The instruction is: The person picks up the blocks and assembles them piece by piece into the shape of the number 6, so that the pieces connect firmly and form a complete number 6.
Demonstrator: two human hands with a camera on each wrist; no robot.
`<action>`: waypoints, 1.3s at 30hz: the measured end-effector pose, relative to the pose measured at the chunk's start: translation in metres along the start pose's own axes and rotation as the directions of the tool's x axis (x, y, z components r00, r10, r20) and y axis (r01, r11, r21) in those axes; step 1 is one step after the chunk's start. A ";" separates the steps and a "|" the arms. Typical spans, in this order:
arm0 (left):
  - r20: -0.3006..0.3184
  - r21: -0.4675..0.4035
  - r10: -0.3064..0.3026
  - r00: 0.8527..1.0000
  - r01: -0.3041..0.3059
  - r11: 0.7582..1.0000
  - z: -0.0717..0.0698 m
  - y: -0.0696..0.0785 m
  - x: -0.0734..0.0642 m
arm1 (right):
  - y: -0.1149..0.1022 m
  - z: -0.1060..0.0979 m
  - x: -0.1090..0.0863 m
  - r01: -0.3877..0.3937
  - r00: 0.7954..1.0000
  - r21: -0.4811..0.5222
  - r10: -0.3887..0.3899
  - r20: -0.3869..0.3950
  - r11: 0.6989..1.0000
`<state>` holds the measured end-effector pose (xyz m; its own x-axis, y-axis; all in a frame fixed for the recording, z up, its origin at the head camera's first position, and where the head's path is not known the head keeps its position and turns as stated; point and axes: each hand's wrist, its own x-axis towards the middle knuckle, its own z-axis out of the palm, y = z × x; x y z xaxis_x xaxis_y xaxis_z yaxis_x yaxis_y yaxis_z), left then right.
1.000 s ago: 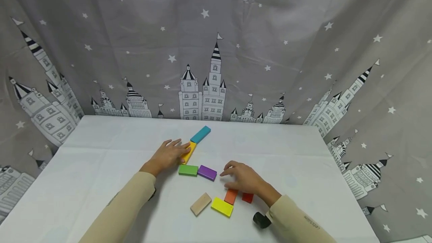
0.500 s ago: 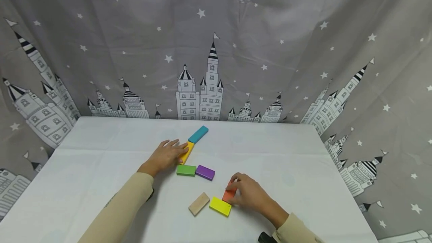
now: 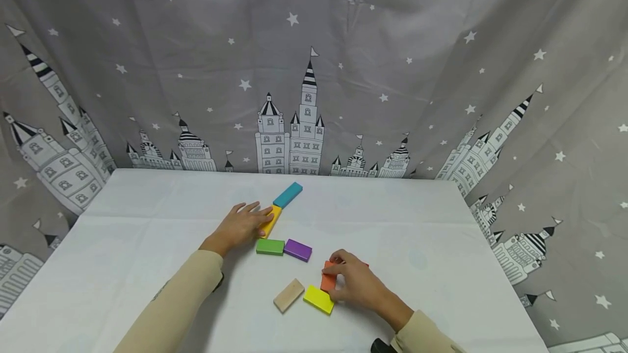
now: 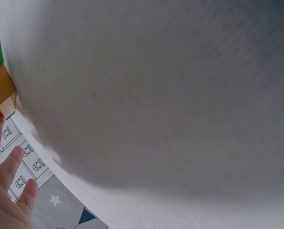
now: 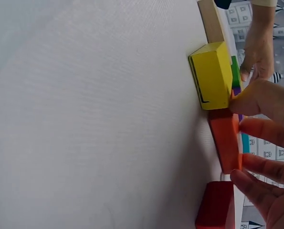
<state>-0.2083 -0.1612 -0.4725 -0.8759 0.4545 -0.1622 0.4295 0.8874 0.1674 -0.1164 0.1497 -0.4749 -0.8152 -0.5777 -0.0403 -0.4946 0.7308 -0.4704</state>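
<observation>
Left sleeve [image 3: 171, 301]: mark, too faint to read.
Left hand [image 3: 240, 226]: fingers spread, grasping nothing, touching the amber block [image 3: 270, 227].
Green block [image 3: 270, 247]: by amber's near end, beside the purple block [image 3: 297, 250].
Blue block [image 3: 288, 195]: at amber's far end.
Tan block [image 3: 288, 295]: just beside the yellow block [image 3: 318, 299].
Orange block [image 3: 328, 283]: against yellow.
Right hand [image 3: 360, 283]: pinching orange.
Red block [image 5: 216, 205]: near orange.

Left hand [image 3: 237, 229], right hand [image 3: 360, 281]: bare. Left sleeve [image 3: 183, 287]: long, beige, small dark marking [image 3: 161, 291] along forearm. Right sleeve [image 3: 421, 334]: same beige; black housing [image 3: 380, 346] adjoining. Black edge [image 3: 218, 282] under left sleeve.
</observation>
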 end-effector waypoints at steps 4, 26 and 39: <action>-0.001 -0.002 -0.001 1.000 0.001 1.000 0.001 -0.001 0.000 | -0.002 0.002 0.006 -0.005 1.000 0.000 0.005 0.021 1.000; 0.008 0.004 -0.006 1.000 0.006 1.000 0.000 0.000 -0.001 | -0.009 0.007 0.027 0.055 0.998 0.035 -0.057 0.033 0.998; -0.001 0.005 -0.002 1.000 0.002 1.000 0.001 -0.001 -0.002 | -0.012 0.006 0.029 0.027 0.999 0.024 -0.028 0.036 0.999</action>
<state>-0.2070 -0.1623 -0.4731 -0.8768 0.4530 -0.1614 0.4293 0.8886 0.1618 -0.1325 0.1222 -0.4757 -0.7899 -0.6104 -0.0586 -0.5090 0.7059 -0.4926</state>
